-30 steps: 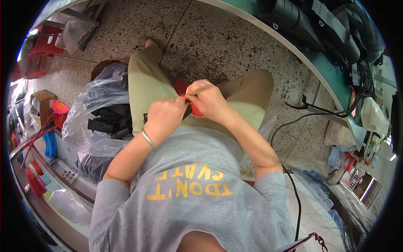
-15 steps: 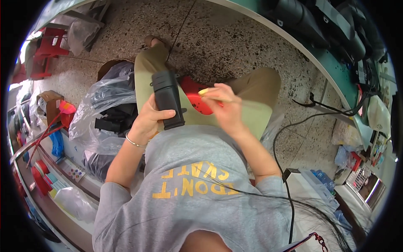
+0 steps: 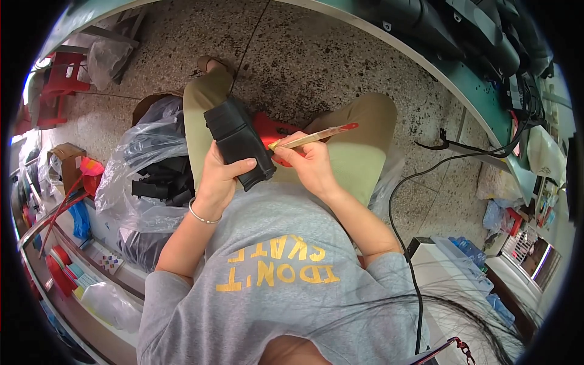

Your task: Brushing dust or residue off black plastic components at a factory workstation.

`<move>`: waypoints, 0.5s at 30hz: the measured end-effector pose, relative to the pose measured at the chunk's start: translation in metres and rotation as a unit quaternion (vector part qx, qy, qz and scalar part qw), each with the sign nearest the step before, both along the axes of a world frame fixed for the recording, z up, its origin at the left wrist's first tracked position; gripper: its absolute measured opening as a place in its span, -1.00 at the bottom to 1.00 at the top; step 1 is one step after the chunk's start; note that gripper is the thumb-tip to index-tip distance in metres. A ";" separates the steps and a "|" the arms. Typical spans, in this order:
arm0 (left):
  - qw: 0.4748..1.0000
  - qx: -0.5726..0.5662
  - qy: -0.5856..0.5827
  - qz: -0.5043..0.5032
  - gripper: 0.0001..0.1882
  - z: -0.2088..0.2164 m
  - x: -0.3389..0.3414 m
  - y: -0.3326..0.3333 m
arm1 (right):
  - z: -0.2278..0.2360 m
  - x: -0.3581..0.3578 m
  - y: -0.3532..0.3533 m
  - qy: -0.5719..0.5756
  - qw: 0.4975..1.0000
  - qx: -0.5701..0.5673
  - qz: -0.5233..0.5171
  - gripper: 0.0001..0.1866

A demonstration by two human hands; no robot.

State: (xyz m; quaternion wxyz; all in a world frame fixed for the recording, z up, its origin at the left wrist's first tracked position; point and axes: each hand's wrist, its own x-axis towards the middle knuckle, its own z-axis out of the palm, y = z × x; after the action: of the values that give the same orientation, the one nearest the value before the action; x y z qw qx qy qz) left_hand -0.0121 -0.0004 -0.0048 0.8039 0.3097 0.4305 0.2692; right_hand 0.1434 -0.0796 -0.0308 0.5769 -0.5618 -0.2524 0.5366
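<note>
My left hand [image 3: 220, 175] grips a black plastic housing [image 3: 236, 141], a boxy duct-like part, with the thumb laid across its near end. Held over my lap, the part is tilted. Between the fingers of my right hand [image 3: 309, 165] is a slim yellowish stick-like tool [image 3: 313, 137] with a red end pointing away to the right. The tool's other, yellow end is at the right side of the housing; whether it touches cannot be made out. Behind the hands, between my knees, a red plastic stool or basin [image 3: 265, 126] shows in part.
To my left, a clear plastic bag [image 3: 146, 137] holds several black parts [image 3: 161, 182]. A green-topped bench [image 3: 480, 103] at the upper right carries larger black housings [image 3: 480, 33]. A black cable [image 3: 392, 210] hangs along my right side. Red stools [image 3: 64, 79] stand far left.
My right hand has come down and left to the housing, and the tool now lies crosswise with its red end showing. The housing has turned in my left hand, showing a broader face.
</note>
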 end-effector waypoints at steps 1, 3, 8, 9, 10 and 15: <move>1.000 -0.012 -0.008 -0.005 -0.47 0.001 0.001 0.000 | 0.000 0.000 0.000 0.000 1.000 0.000 0.000 -0.95; 1.000 -0.024 -0.018 -0.009 -0.48 -0.002 0.002 0.000 | -0.001 -0.003 0.000 -0.138 0.989 -0.004 0.054 -0.94; 0.991 -0.106 -0.086 0.008 -0.53 0.000 -0.004 0.004 | -0.045 0.038 0.016 -0.490 0.869 0.065 -0.040 -0.97; 0.991 -0.103 -0.091 -0.005 -0.53 0.000 -0.007 0.009 | -0.035 0.043 0.019 -0.425 0.900 0.044 -0.092 -0.97; 0.990 -0.104 -0.091 0.000 -0.53 -0.001 -0.007 0.008 | -0.022 0.045 0.020 -0.375 0.921 0.004 -0.108 -0.97; 0.998 -0.032 -0.052 0.018 -0.51 -0.003 -0.001 0.005 | 0.014 0.025 0.014 -0.444 0.880 0.166 -0.021 -0.93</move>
State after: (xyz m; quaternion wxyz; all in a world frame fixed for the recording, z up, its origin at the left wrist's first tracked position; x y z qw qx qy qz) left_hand -0.0133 0.0050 -0.0082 0.8300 0.2616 0.4016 0.2853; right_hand 0.1688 -0.0657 -0.0164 0.4999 -0.6422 -0.5560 0.1687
